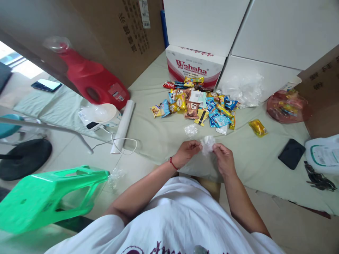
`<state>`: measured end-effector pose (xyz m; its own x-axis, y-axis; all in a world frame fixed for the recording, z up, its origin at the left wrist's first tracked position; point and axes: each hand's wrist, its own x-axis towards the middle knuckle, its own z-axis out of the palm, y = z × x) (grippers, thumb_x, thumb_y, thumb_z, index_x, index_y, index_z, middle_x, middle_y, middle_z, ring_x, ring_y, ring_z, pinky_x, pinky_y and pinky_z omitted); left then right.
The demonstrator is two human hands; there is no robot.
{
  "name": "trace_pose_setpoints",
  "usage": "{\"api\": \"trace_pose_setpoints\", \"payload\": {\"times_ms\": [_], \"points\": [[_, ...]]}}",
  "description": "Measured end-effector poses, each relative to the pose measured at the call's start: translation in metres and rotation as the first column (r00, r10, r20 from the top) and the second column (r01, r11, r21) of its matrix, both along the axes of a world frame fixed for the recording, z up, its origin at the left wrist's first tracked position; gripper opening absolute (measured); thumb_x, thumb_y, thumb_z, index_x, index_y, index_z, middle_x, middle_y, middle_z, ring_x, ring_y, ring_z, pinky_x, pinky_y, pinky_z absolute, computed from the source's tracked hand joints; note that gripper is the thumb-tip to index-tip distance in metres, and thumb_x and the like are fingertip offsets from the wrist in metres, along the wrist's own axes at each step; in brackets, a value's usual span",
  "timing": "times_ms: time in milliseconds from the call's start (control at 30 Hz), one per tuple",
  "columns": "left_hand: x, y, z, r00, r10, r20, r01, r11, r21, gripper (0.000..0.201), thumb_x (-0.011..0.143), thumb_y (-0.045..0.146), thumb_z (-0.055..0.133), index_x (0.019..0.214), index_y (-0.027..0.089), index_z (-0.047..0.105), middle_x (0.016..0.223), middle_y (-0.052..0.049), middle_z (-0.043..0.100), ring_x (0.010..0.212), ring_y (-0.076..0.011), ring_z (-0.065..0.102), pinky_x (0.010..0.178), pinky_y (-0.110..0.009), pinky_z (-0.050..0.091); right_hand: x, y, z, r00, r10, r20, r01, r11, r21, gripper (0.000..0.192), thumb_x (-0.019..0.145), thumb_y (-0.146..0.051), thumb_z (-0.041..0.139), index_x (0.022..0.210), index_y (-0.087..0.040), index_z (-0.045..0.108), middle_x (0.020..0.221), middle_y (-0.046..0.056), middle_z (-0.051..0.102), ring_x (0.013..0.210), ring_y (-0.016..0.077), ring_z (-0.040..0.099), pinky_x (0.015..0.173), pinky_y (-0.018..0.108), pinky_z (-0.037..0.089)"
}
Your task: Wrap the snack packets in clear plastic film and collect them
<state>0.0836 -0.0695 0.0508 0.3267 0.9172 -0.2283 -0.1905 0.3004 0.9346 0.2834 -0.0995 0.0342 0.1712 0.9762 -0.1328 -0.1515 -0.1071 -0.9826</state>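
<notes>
Between my hands is a crumpled clear plastic bag, held just above the near edge of the cloth-covered table. My left hand, with a red bracelet at the wrist, pinches its left side. On its right side, my right hand is closed in a pinch too. A second crumpled piece of clear plastic lies on the cloth just beyond my left hand. Farther back is a pile of wrapped snacks in brown, yellow and blue packets. One yellow packet lies apart on the right.
Behind the snacks stand a Wahaba box and a heap of clear bags. A reddish bowl and a black phone are at right. Leftward are a red jug, a white roll and a green stool.
</notes>
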Motion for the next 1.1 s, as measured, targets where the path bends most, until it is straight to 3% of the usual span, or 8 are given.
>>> {"api": "trace_pose_setpoints", "payload": {"times_ms": [200,300,400,467,633,800,900,1100], "points": [[-0.043,-0.003,-0.01,0.995,0.1,-0.013,-0.101,0.984,-0.148,0.044,0.07,0.054,0.083,0.077,0.016,0.063,0.073,-0.001,0.059,0.063,-0.0108,0.048,0.061,-0.026,0.037,0.012,0.013,0.007,0.903,-0.121,-0.413,0.062,0.986,-0.153,0.045,0.065,-0.047,0.096,0.074,-0.021,0.061,0.065,-0.006,0.053,0.061,0.0079,0.051,0.058,0.019,0.049],[-0.044,-0.012,-0.004,0.922,0.298,-0.248,-0.267,0.952,0.151,0.04,0.085,0.057,0.07,0.089,0.019,0.062,0.084,-0.003,0.062,0.075,-0.0152,0.055,0.07,-0.028,0.044,0.005,0.012,0.014,0.893,-0.109,-0.437,0.023,0.98,-0.197,0.046,0.062,-0.046,0.098,0.074,-0.021,0.061,0.063,-0.007,0.052,0.058,0.0065,0.05,0.054,0.017,0.047],[-0.027,-0.02,0.008,0.871,0.339,-0.356,-0.13,0.857,0.498,0.049,0.081,0.059,0.074,0.108,0.02,0.063,0.111,-0.011,0.066,0.102,-0.0242,0.06,0.09,-0.037,0.048,-0.01,0.012,0.021,0.909,-0.065,-0.412,-0.027,0.977,-0.213,0.047,0.06,-0.048,0.098,0.075,-0.021,0.063,0.063,-0.007,0.052,0.057,0.006,0.049,0.051,0.016,0.046],[-0.013,-0.021,0.011,0.859,0.293,-0.421,-0.006,0.826,0.563,0.046,0.08,0.057,0.077,0.107,0.021,0.066,0.11,-0.012,0.067,0.105,-0.0268,0.06,0.093,-0.04,0.047,-0.017,0.013,0.024,0.917,-0.013,-0.399,-0.077,0.975,-0.21,0.047,0.061,-0.049,0.097,0.074,-0.021,0.063,0.062,-0.007,0.05,0.056,0.0061,0.048,0.05,0.016,0.046],[-0.001,-0.008,-0.001,0.904,0.254,-0.345,-0.153,0.944,0.294,0.031,0.097,0.047,0.052,0.082,0.021,0.06,0.064,0.003,0.051,0.061,-0.0141,0.047,0.062,-0.027,0.038,-0.005,0.015,0.021,0.945,-0.006,-0.328,-0.054,0.983,-0.174,0.043,0.063,-0.051,0.096,0.08,-0.022,0.069,0.069,-0.005,0.055,0.064,0.0075,0.051,0.057,0.017,0.05],[-0.002,-0.011,-0.003,0.884,0.35,-0.31,-0.266,0.922,0.282,0.03,0.093,0.049,0.059,0.083,0.021,0.059,0.061,0.006,0.045,0.058,-0.0114,0.039,0.058,-0.025,0.032,-0.014,-0.001,0.015,0.968,0.045,-0.246,-0.097,0.974,-0.205,0.069,0.063,-0.067,0.089,0.117,-0.029,0.069,0.11,0.004,0.071,0.096,0.0201,0.066,0.072,0.032,0.06],[-0.003,-0.014,-0.004,0.885,0.363,-0.291,-0.281,0.916,0.287,0.031,0.091,0.051,0.062,0.085,0.021,0.062,0.063,0.006,0.046,0.059,-0.011,0.039,0.059,-0.025,0.032,-0.031,-0.007,0.011,0.973,0.159,-0.167,-0.194,0.957,-0.216,0.059,0.062,-0.055,0.093,0.107,-0.025,0.071,0.092,0.004,0.073,0.078,0.0177,0.065,0.064,0.028,0.054],[-0.032,-0.005,-0.02,0.85,0.518,-0.101,-0.519,0.855,0.015,0.045,0.085,0.066,0.066,0.083,0.022,0.055,0.062,0.008,0.038,0.053,-0.0095,0.031,0.052,-0.024,0.028,-0.003,-0.004,-0.003,0.993,-0.067,-0.101,0.038,0.964,-0.261,0.043,0.06,-0.049,0.092,0.083,-0.02,0.069,0.067,-0.003,0.058,0.058,0.0101,0.051,0.051,0.021,0.042]]}}
